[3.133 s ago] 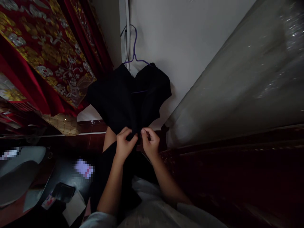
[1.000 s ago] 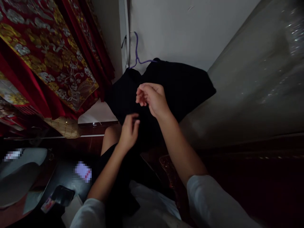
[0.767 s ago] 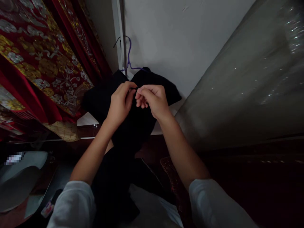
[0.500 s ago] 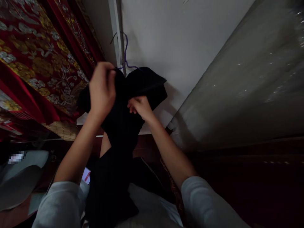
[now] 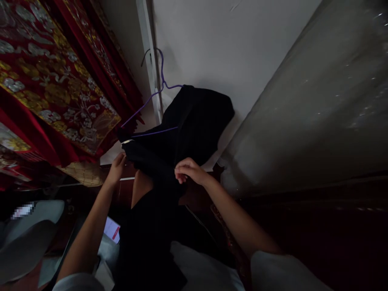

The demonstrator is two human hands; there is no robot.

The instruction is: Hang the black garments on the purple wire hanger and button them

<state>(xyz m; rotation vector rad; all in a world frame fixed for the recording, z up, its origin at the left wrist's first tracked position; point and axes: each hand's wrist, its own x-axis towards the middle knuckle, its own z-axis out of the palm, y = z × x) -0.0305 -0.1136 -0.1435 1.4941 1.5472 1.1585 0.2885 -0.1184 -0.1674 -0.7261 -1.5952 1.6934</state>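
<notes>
A black garment (image 5: 197,121) hangs by one shoulder from a purple wire hanger (image 5: 163,74), whose left arm and lower bar are bare. The hanger's hook rests over a pale upright rail. My left hand (image 5: 117,165) is closed on the garment's left edge, just below the hanger's left end, beside a small pale strip. Lower and to the right, my right hand (image 5: 190,169) pinches the front edge of the same black cloth. Dark fabric hides the garment's folds.
Red cloth embroidered in gold and silver (image 5: 57,81) hangs at the left. A white panel (image 5: 227,44) stands behind the garment, and a grey plastic-like cover (image 5: 303,121) slopes down at the right. A lit phone-like screen (image 5: 112,230) lies at lower left.
My left hand has moved down and left from the top of the garment, baring the hanger's left side. My right hand has come lower, and the cloth has spread to the right.
</notes>
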